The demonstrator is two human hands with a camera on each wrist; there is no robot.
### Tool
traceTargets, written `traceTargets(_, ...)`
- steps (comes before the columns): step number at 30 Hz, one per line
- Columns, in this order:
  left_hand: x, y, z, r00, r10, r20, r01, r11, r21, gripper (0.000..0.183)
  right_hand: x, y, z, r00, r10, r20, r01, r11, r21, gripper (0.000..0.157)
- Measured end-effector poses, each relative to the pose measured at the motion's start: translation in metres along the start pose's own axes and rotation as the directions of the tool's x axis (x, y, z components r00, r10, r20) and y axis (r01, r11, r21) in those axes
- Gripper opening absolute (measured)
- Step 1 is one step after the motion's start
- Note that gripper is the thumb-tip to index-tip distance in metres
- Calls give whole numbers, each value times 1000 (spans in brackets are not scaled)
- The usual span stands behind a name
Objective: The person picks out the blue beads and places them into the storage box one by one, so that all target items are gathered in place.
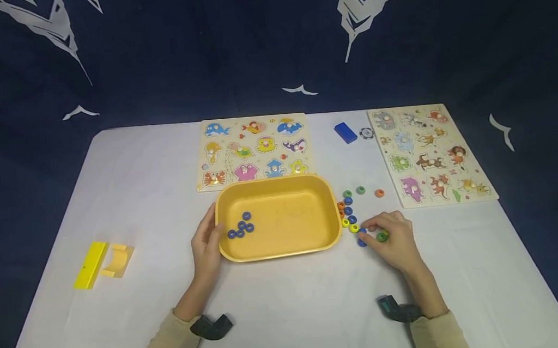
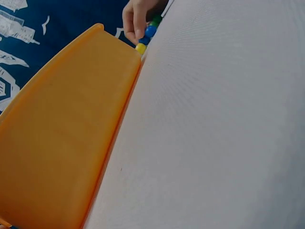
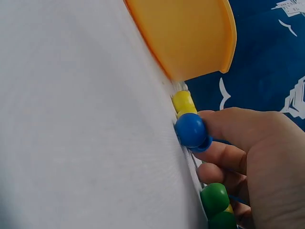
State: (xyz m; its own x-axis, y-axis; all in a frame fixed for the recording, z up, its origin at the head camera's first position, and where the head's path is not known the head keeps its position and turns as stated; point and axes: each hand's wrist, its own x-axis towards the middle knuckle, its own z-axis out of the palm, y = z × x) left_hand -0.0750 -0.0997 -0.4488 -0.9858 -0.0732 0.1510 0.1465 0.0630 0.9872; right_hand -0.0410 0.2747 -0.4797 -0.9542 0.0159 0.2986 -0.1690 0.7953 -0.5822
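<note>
My left hand (image 1: 207,249) grips the left end of a yellow plastic tray (image 1: 285,254), thumb at the rim and fingers along the outer wall. Several blue beads (image 1: 247,216) lie inside the tray toward its left. Off the tray's right end, my right hand (image 1: 393,241) pinches a blue bead (image 3: 204,144) between thumb and index finger, low at the tabletop. Another blue bead (image 3: 189,130) sits right in front of it. Green beads (image 3: 215,198) lie by the curled lower fingers. Yellow beads (image 1: 354,228) rest between this hand and the tray.
More blue, orange and green beads (image 1: 360,190) lie right of the tray. Behind it is a sea-animal puzzle board (image 1: 202,183); another animal board (image 1: 475,164) lies at right. A blue block (image 1: 346,133) and patterned disc (image 1: 366,133) stand between. Yellow block (image 1: 91,265) and arched block (image 1: 117,261) lie left.
</note>
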Motion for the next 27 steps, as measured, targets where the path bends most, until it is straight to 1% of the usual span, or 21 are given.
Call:
traceTargets(3, 0, -1, -1, 1000, 3, -4, -3, 1000, -7, 45, 1, -1, 1, 1000, -9, 1, 9, 1000, -8, 18)
traceTargets(6, 0, -2, -2, 1000, 8, -4, -8, 1000, -22, 45, 2, -4, -1, 999, 7, -33, -7, 1000, 16, 18)
traceTargets(10, 1, -2, -3, 1000, 10, 0, -10, 999, -32, 45, 7, -12, -5, 995, 37, -88, -28, 994, 105, 19)
traceTargets(13, 1, -2, -3, 1000, 14, -1, -14, 999, -31, 44, 17, -25, -7, 996, 22, -81, -7, 983, 181, 21)
traceTargets(14, 1, -2, -3, 1000, 15, 0, -15, 999, -31, 44, 21, -31, -7, 997, 8, -71, 6, 979, 205, 22)
traceTargets(16, 1, -1, -3, 1000, 15, 2, -15, 999, -35, 44, 31, -44, -7, 998, -43, -49, 53, 973, 224, 22)
traceTargets(19, 2, -1, -4, 1000, 12, 3, -11, 999, -35, 44, 48, -67, -5, 993, -120, 0, 116, 961, 250, 20)
traceTargets(21, 2, -2, -3, 1000, 5, 1, -5, 999, -38, 44, 59, -80, 0, 984, -172, 39, 158, 957, 242, 19)
traceTargets(23, 3, -2, -3, 1000, -2, -3, 2, 999, -38, 44, 69, -93, 8, 974, -206, 92, 180, 956, 233, 17)
traceTargets(27, 3, -2, -2, 1000, -5, -8, 5, 999, -38, 44, 86, -116, 29, 941, -247, 231, 202, 958, 201, 15)
